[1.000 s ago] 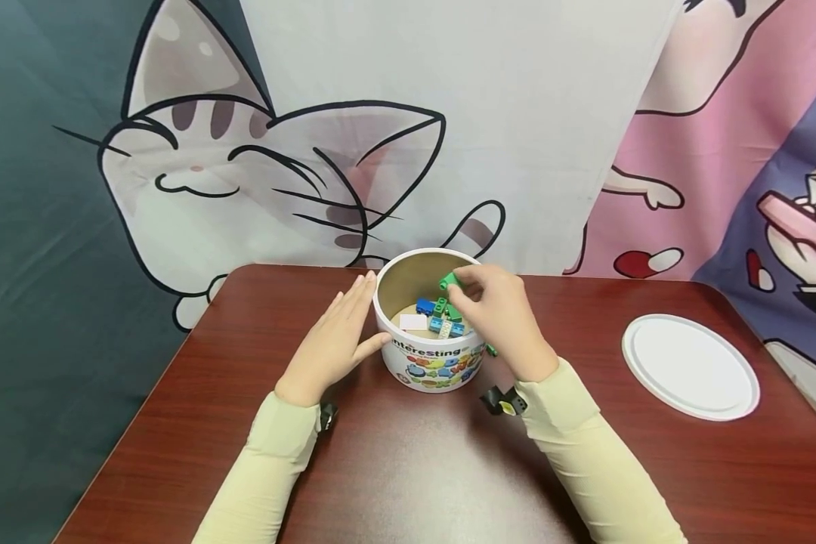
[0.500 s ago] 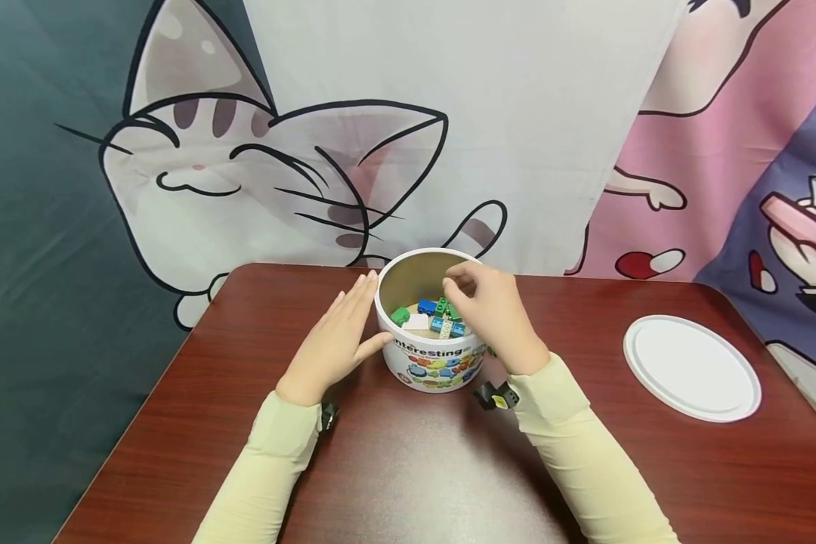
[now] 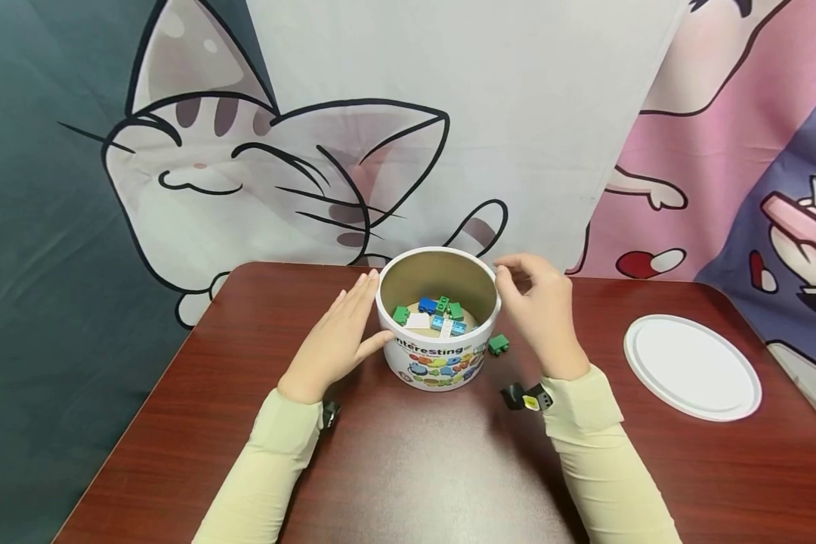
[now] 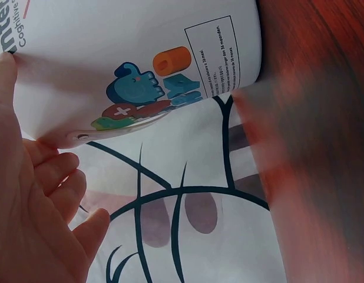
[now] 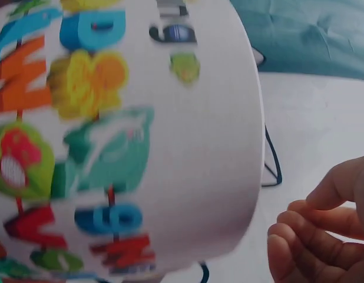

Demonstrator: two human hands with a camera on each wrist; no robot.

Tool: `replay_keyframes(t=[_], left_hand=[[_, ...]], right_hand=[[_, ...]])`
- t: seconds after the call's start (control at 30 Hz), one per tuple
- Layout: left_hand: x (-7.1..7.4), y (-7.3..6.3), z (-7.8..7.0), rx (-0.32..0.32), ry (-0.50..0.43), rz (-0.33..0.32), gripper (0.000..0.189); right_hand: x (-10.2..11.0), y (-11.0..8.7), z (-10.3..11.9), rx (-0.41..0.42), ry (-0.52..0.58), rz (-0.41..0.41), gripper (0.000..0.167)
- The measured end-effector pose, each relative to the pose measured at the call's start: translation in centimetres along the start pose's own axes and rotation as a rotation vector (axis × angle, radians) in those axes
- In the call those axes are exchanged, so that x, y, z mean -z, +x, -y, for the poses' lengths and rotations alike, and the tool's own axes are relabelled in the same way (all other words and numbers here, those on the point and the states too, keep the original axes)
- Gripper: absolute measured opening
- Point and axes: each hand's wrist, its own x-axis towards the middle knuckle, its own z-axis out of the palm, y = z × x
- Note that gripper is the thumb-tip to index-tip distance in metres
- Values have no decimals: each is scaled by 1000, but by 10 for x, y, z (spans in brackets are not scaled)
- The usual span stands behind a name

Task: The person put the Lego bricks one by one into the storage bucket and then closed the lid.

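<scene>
A white tub point(image 3: 435, 370) printed with colourful pictures stands near the table's far edge. My left hand point(image 3: 329, 344) rests against its left side, fingers straight and thumb at the front; the left wrist view shows those fingers point(image 4: 64, 177) beside the printed wall. Inside lie several building blocks: a green block point(image 3: 401, 315) at the left, a white piece point(image 3: 418, 321), a blue block point(image 3: 428, 305) and more green and light blue ones. My right hand point(image 3: 540, 310) hovers just right of the rim, fingers loosely bent and holding nothing. Below it, a green block point(image 3: 499, 345) sits outside the tub.
A round white lid point(image 3: 692, 367) lies flat on the brown table point(image 3: 408, 468) at the right. Behind the table's far edge hangs a cloth backdrop point(image 3: 517, 113) with cartoon cats.
My right hand has let go of a green block, which now lies at the left inside the tub. That hand has then moved right, out past the rim. The left hand stays put.
</scene>
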Motion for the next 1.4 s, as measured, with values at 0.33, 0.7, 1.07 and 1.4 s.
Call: replay_keyframes(t=[0.33, 0.7, 1.07, 1.4], left_hand=[[1, -1, -2, -2, 3, -3, 90], [2, 0, -3, -18, 4, -1, 90], [2, -1, 0, -5, 3, -7, 90], [1, -1, -1, -13, -1, -4, 90]], right_hand=[[13, -2, -24, -290, -99, 275, 26], [10, -8, -56, -409, -214, 630, 29], [-4, -14, -72, -378, -278, 813, 22], [-13, -23, -67, -402, -311, 839, 25]])
